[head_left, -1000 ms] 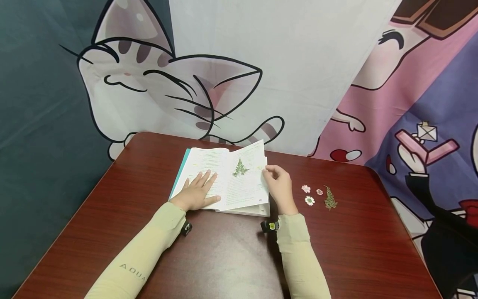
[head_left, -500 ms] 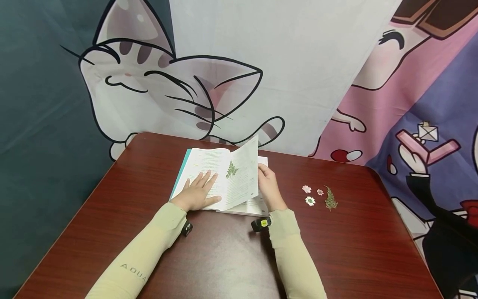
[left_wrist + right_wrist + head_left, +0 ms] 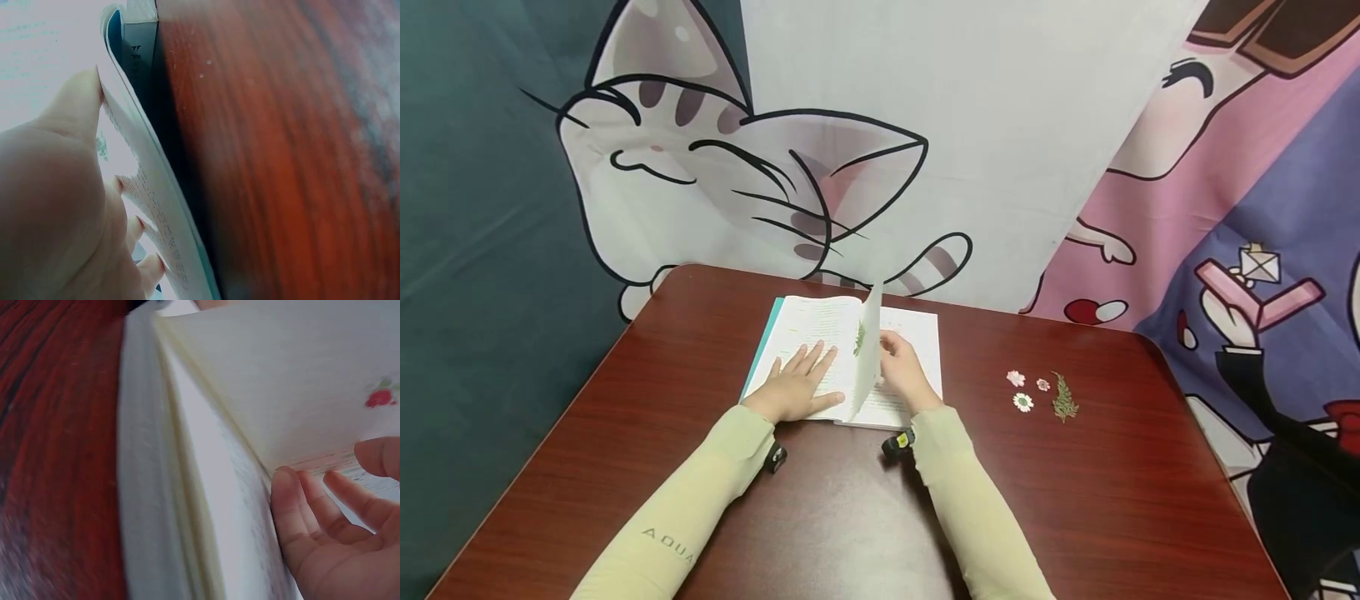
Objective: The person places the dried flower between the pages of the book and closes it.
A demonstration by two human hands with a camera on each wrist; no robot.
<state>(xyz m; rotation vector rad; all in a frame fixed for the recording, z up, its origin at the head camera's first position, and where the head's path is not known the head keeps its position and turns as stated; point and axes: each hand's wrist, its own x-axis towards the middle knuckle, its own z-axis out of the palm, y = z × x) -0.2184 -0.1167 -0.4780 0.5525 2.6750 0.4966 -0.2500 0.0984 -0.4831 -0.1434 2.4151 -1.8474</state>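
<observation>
An open book [image 3: 820, 315] with a teal cover lies on the table. My left hand [image 3: 793, 390] rests on its left page, fingers spread; in the left wrist view its thumb [image 3: 81, 103] lies near the page edge. One page [image 3: 869, 358] stands almost upright from the spine, a pressed green leaf [image 3: 859, 337] on its left face. Against that page's right face are the relaxed fingers of my right hand [image 3: 906, 372]. In the right wrist view, a small red flower shape with green [image 3: 380, 397] shows above the fingertips.
To the right of the book lie a pale pink pressed flower [image 3: 1015, 378], a white one [image 3: 1022, 402], a smaller pink one [image 3: 1042, 385] and a green fern sprig [image 3: 1063, 398]. A cartoon-printed cloth [image 3: 985, 125] hangs behind the reddish-brown table [image 3: 835, 517].
The right page with the leaf has swung up from nearly flat to almost upright. My right hand has moved left with it, over the page beneath. The left hand has stayed put.
</observation>
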